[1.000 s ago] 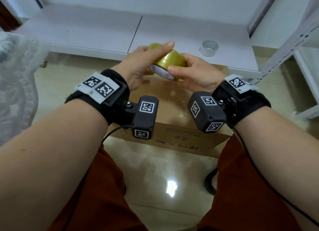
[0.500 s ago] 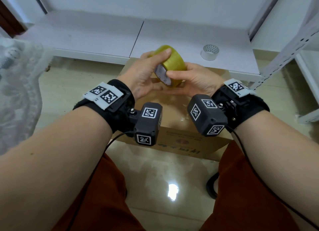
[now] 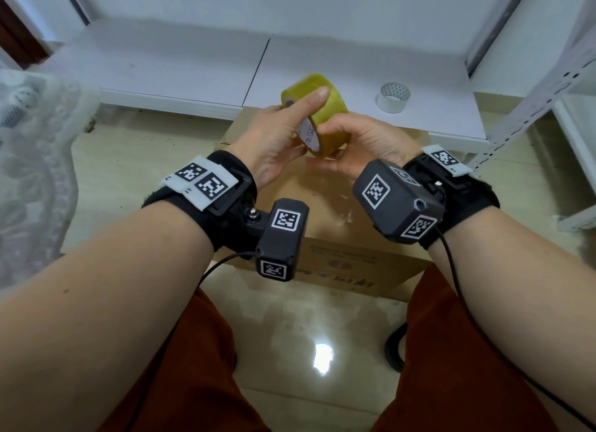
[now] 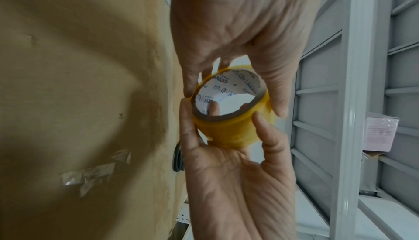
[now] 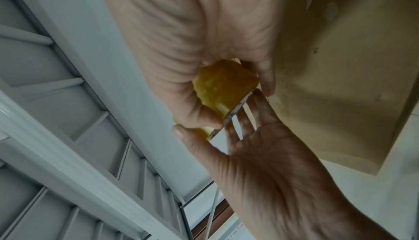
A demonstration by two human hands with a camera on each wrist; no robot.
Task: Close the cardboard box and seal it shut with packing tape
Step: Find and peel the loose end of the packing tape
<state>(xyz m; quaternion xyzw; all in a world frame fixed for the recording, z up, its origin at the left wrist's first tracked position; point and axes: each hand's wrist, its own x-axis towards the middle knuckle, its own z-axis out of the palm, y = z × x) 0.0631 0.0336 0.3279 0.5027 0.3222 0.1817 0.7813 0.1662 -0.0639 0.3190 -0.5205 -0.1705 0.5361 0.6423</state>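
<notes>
Head view shows our left hand (image 3: 274, 141) and right hand (image 3: 361, 141) both curled round the yellow tape roll (image 3: 325, 121), held just above the cardboard box (image 3: 322, 205), whose flaps lie shut. We judge the step is finding the tape's free end: we should turn the roll slowly, dragging a thumbnail across its face, keeping the core (image 4: 226, 98) pinched so it cannot slip. Since a second ago the roll has tipped from flat to nearly on edge above the box, the left forefinger staying on top.
</notes>
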